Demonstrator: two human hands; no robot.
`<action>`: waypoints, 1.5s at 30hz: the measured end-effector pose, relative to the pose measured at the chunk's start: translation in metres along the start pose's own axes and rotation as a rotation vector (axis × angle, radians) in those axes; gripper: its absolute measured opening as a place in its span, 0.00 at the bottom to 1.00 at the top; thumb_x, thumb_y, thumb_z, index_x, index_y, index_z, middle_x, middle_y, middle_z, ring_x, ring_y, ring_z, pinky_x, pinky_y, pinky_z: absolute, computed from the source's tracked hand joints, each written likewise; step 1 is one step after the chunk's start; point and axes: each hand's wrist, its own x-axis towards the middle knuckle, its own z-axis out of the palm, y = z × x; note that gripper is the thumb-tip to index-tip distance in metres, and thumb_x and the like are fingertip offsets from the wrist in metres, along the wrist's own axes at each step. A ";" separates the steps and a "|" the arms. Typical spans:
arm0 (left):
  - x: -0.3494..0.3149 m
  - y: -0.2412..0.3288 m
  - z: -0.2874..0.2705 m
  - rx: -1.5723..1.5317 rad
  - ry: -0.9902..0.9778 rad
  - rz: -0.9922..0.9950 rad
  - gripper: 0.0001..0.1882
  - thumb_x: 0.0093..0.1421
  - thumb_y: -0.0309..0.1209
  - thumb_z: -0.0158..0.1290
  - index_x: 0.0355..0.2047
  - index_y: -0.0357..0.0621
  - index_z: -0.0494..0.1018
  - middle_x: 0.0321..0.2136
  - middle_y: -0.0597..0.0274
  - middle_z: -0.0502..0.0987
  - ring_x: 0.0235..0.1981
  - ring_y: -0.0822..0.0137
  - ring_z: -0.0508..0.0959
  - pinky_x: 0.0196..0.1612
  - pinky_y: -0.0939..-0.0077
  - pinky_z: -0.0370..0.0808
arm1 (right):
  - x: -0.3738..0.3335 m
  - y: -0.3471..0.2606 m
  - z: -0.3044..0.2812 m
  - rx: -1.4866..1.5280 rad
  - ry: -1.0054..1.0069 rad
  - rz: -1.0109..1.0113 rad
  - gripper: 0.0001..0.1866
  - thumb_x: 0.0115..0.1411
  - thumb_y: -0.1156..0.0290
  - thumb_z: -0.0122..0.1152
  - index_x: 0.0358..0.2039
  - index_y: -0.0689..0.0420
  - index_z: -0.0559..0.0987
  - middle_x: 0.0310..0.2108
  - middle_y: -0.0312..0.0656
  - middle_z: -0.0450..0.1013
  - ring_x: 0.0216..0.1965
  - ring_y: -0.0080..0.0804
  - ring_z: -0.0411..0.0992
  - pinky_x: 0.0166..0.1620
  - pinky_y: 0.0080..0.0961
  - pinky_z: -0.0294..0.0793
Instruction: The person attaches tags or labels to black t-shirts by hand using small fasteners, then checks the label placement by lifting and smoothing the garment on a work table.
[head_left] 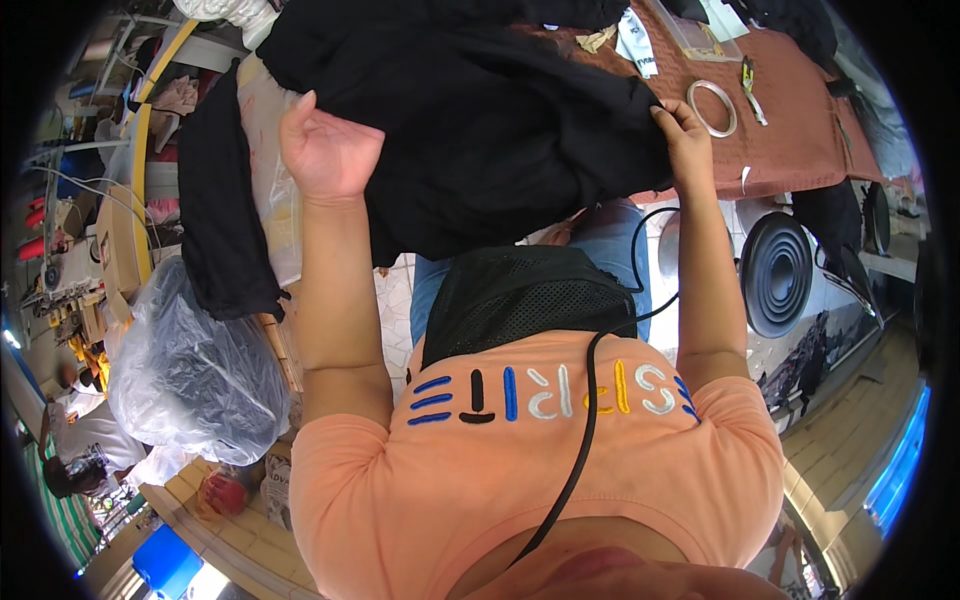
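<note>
A large black cloth [500, 130] is spread in front of me over the table and hangs down toward my lap. My right hand [688, 140] pinches its right edge between thumb and fingers. At the cloth's left side, my left hand [332, 150] has its palm turned up and its thumb held apart. The other left fingers go under the cloth and are mostly hidden. Left of that hand, another black cloth piece [220, 200] hangs over the table's edge.
On the brown-covered table [800, 140] at right lie a tape roll [733, 120], a small yellow-handled cutter [750, 88] and a clear plastic box [690, 35]. A clear plastic bag [195, 370] bulges at left. A black cable [590, 400] crosses my shirt.
</note>
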 end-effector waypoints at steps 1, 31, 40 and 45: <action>0.000 -0.001 -0.022 0.011 0.023 -0.044 0.21 0.59 0.32 0.47 0.53 0.39 0.66 0.51 0.52 0.71 0.54 0.58 0.71 0.58 0.60 0.65 | 0.000 -0.003 0.003 0.041 -0.026 0.018 0.07 0.57 0.70 0.61 0.35 0.58 0.78 0.28 0.28 0.73 0.27 0.13 0.67 0.31 0.11 0.64; -0.044 -0.046 -0.028 2.014 -0.149 0.530 0.09 0.47 0.30 0.63 0.29 0.45 0.78 0.35 0.65 0.79 0.39 0.64 0.77 0.42 0.71 0.74 | -0.006 -0.001 0.005 -0.027 -0.012 -0.025 0.07 0.57 0.70 0.61 0.35 0.60 0.78 0.28 0.29 0.74 0.29 0.13 0.68 0.33 0.10 0.66; -0.078 -0.068 -0.035 1.834 0.014 0.360 0.08 0.48 0.28 0.63 0.29 0.42 0.78 0.33 0.66 0.79 0.34 0.65 0.78 0.38 0.75 0.75 | -0.007 0.006 0.004 -0.101 0.023 -0.096 0.08 0.57 0.70 0.61 0.35 0.60 0.79 0.29 0.28 0.73 0.30 0.12 0.67 0.34 0.10 0.65; -0.077 -0.071 -0.040 1.946 -0.008 0.349 0.12 0.47 0.30 0.63 0.33 0.45 0.79 0.35 0.67 0.79 0.36 0.65 0.77 0.41 0.74 0.74 | -0.011 0.001 0.008 -0.086 0.029 -0.063 0.08 0.57 0.70 0.61 0.35 0.60 0.79 0.29 0.28 0.73 0.30 0.12 0.67 0.35 0.10 0.65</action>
